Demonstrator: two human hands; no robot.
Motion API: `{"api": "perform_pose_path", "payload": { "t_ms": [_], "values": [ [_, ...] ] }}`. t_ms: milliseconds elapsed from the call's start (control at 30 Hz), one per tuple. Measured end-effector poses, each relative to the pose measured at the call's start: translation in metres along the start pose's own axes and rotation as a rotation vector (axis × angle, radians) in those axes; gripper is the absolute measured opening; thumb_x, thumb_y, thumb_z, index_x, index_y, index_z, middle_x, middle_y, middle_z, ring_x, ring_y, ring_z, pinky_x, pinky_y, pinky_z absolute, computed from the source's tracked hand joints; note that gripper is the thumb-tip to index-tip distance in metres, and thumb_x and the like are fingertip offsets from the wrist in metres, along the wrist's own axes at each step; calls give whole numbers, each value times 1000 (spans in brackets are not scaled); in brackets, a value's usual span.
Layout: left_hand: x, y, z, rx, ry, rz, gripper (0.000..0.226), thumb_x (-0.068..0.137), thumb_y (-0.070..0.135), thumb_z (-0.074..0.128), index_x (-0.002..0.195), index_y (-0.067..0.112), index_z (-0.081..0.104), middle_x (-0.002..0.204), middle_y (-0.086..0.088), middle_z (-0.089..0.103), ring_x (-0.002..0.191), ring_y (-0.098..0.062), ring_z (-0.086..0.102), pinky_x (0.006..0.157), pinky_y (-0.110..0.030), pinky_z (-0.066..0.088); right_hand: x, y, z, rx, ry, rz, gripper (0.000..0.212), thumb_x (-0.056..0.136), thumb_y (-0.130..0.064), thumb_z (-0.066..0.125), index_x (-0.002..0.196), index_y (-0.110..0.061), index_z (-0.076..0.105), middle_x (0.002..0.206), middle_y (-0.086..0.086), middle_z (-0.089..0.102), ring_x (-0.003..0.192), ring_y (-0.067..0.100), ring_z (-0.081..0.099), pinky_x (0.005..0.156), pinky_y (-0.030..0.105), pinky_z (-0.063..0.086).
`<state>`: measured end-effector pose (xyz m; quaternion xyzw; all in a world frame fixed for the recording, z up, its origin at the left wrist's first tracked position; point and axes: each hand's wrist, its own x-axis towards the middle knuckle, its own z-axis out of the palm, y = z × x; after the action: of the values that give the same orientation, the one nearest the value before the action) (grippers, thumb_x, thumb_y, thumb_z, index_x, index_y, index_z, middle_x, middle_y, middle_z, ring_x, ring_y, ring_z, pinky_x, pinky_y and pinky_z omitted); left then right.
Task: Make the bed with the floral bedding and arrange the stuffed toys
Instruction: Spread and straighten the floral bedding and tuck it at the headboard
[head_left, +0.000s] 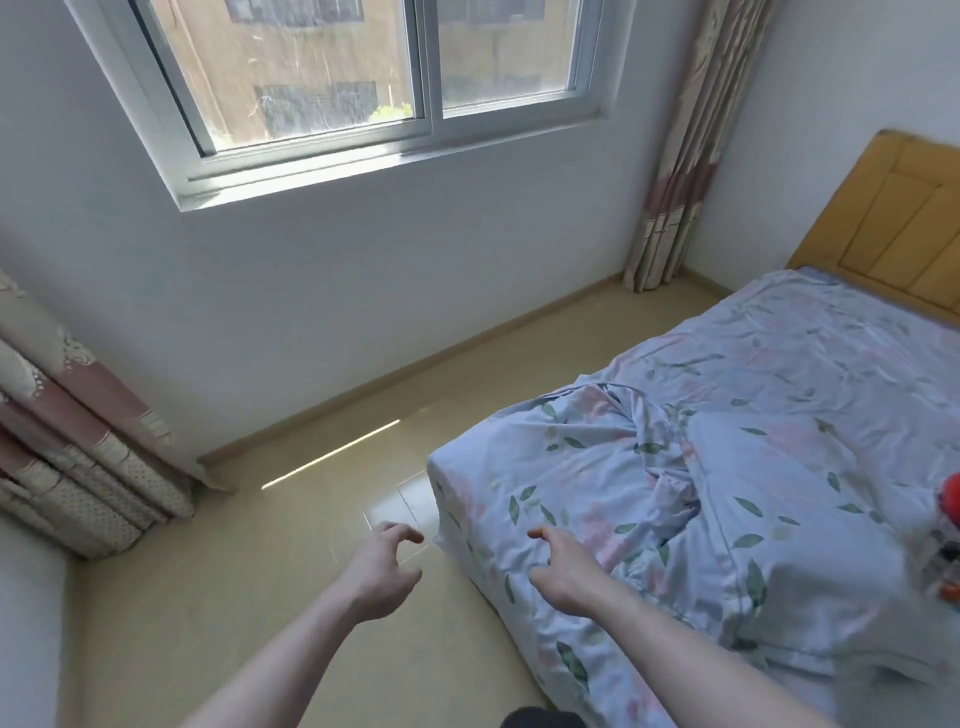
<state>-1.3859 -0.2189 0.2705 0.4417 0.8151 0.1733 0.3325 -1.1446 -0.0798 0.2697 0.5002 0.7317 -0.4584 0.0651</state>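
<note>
Both hands are spread wide and hold nothing. The right hand reaches over the floral quilt; the left hand hangs beside it. Next, I think, grab the bunched edge and pull it flat.

red toy cut off at right edge.

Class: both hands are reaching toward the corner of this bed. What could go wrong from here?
1. The bunched floral quilt may stay creased if only the corner is tugged.
2. The stuffed toy near the edge could be dragged off.
3. Neither left hand nor right hand has a grip yet, so a pull might slip.
</note>
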Motion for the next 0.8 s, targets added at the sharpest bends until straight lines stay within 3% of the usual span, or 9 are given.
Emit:
{"api": "perform_pose_path", "payload": {
  "t_ms": [133,267,333,400,500,567,700,800],
  "values": [
    [51,1,-25,27,-69,73,37,89,23,56,122,39,55,140,16,45,117,-6,47,86,-18,39,34,-4,1,24,31,106,65,91,-13,48,153,-28,33,161,-4,29,70,-1,47,52,16,39],
    [114,6,-45,55,-131,119,40,89,23,55,127,34,57,137,15,46,112,-7,50,89,-21,43,78,-15,-5,9,45,192,63,93,-15,46,153,-26,32,159,-2,32,68,7,56,51,19,40],
    [147,9,-53,68,-174,131,42,87,23,55,128,33,57,137,13,47,111,-8,51,89,-20,44,102,-22,-8,20,54,213,65,90,-15,45,153,-27,33,158,-2,34,88,12,63,59,22,45],
    [183,12,-63,78,-210,168,39,86,23,56,122,36,56,136,12,48,110,-8,51,90,-19,43,135,-29,-12,5,68,218,65,89,-15,46,153,-25,34,158,-2,33,118,17,57,77,25,51],
    [234,7,-89,87,-233,166,40,86,22,55,124,36,56,135,15,48,103,-5,55,80,-17,43,189,-43,-16,25,75,255,63,90,-19,49,151,-23,36,157,0,34,131,19,49,96,27,48],
    [262,1,-114,106,-240,147,43,87,21,54,128,35,56,133,17,47,104,-4,57,79,-19,46,218,-61,-17,36,57,288,62,90,-21,49,150,-25,37,157,-1,34,125,20,52,96,29,50],
    [341,-19,-186,183,-159,107,43,87,24,55,129,35,57,131,13,50,109,-10,58,89,-28,50,296,-122,-27,76,28,243,65,91,-12,46,153,-26,34,159,-4,30,115,16,52,75,24,52],
    [384,-32,-222,216,-147,76,43,87,25,56,129,34,58,131,11,51,108,-10,58,89,-28,49,340,-170,-39,75,42,195,66,87,-12,44,152,-25,35,157,-2,34,124,16,52,88,27,51]
  ]
}}
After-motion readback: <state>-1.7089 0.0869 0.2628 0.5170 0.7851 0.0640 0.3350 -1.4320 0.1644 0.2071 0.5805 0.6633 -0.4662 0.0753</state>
